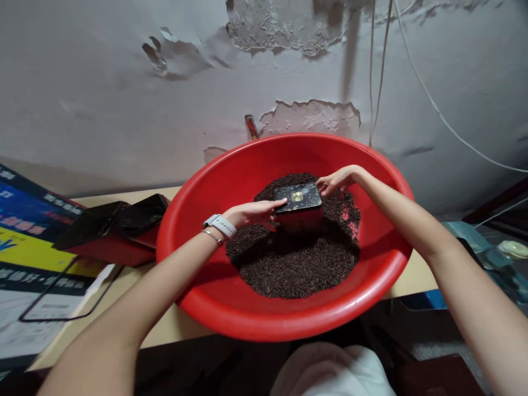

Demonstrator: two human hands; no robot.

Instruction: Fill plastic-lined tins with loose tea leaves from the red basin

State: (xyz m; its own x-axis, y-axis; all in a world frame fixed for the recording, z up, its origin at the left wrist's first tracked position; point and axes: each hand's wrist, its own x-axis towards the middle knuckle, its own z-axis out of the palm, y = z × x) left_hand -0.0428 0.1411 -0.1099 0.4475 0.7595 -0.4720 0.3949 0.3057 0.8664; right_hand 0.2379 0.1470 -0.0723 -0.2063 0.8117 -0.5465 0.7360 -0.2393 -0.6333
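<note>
A big red plastic basin (pixel 214 308) stands on a light table and holds a heap of dark loose tea leaves (pixel 297 264). A small red tin with a black lid (pixel 299 201) sits upright in the leaves near the middle. My left hand (pixel 253 212), with a white watch and a thin bracelet on the wrist, touches the lid's left edge with flat fingers. My right hand (pixel 338 179) touches the lid's far right corner. Both hands rest on the tin rather than wrap around it.
A red box with open black lids (pixel 111 231) lies to the left of the basin. Printed posters (pixel 28 242) cover the far left of the table. Behind is a peeling white wall with hanging cables (pixel 379 71). A teal object (pixel 474 242) sits at right.
</note>
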